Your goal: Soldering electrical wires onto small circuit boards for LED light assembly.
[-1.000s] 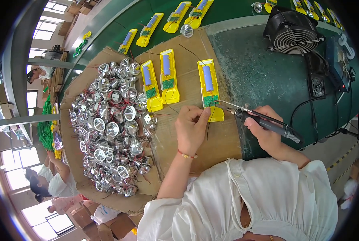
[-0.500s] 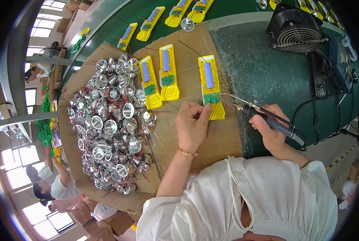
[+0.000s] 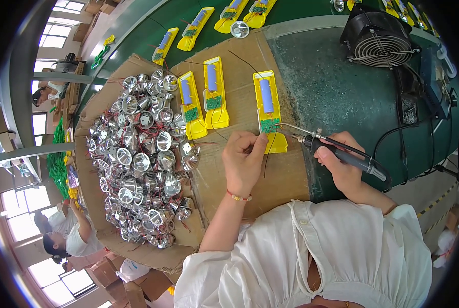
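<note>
In front of me a yellow plastic housing (image 3: 278,145) lies on the cardboard, holding a blue-purple cylindrical battery (image 3: 266,96) and a small green circuit board (image 3: 267,126). My left hand (image 3: 243,159) is closed in a pinch at the board's lower left corner. Whatever sits between those fingertips is too small to make out; thin dark wires run close by. My right hand (image 3: 342,167) grips a black soldering iron (image 3: 357,159) with a thin tube along it. Its bent metal tip reaches the board's right part. Two similar yellow housings (image 3: 218,119) lie to the left.
A cardboard box (image 3: 93,215) full of shiny reflector cups (image 3: 141,162) with red wires stands at left. More yellow housings (image 3: 194,31) line the green surface beyond. A black fan (image 3: 381,43) stands far right, with cables (image 3: 388,138) below. Other people (image 3: 78,233) work at far left.
The soldering iron has shifted left, bringing its tip from the board's right edge further onto it. My left hand has moved slightly left. The far housings have slid a little to the right.
</note>
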Available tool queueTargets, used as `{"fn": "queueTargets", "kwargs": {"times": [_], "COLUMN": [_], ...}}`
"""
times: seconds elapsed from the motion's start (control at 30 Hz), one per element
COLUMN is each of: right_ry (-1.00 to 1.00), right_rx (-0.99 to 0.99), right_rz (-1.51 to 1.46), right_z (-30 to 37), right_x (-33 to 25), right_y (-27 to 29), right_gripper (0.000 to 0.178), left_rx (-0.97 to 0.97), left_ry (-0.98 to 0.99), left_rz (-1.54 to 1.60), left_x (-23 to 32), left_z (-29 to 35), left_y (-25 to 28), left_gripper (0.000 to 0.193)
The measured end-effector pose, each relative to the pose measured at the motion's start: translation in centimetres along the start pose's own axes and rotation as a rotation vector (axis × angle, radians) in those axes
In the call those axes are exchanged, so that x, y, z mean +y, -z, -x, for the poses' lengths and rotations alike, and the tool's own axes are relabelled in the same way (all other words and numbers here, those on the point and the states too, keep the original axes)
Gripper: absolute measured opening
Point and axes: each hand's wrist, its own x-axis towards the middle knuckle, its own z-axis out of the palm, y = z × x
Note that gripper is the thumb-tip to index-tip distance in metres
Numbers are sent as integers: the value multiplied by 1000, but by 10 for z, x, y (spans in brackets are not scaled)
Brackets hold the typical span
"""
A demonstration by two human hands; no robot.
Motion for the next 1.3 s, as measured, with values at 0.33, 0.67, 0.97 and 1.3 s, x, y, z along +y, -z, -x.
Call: {"fn": "queueTargets", "kwargs": {"times": [0.33, 0.67, 0.97, 1.3], "right_ry": [-102, -125, -98, -130], "right_rx": [-24, 90, 112, 84], "right_rz": [-120, -217, -187, 89], "right_z": [-6, -5, 1, 1], "right_x": [2, -5, 5, 11], "right_y": [-8, -5, 28, 55], "right_gripper": [14, 14, 14, 15], "left_rx": [-25, -66, -56, -407], "left_ry": [17, 171, 240, -117], "left_rz": [-25, -6, -52, -507], "left_x": [-1, -1, 2, 50], "left_z": [-3, -4, -1, -99], "left_y": [1, 3, 5, -27], "left_gripper": [14, 15, 12, 20]}}
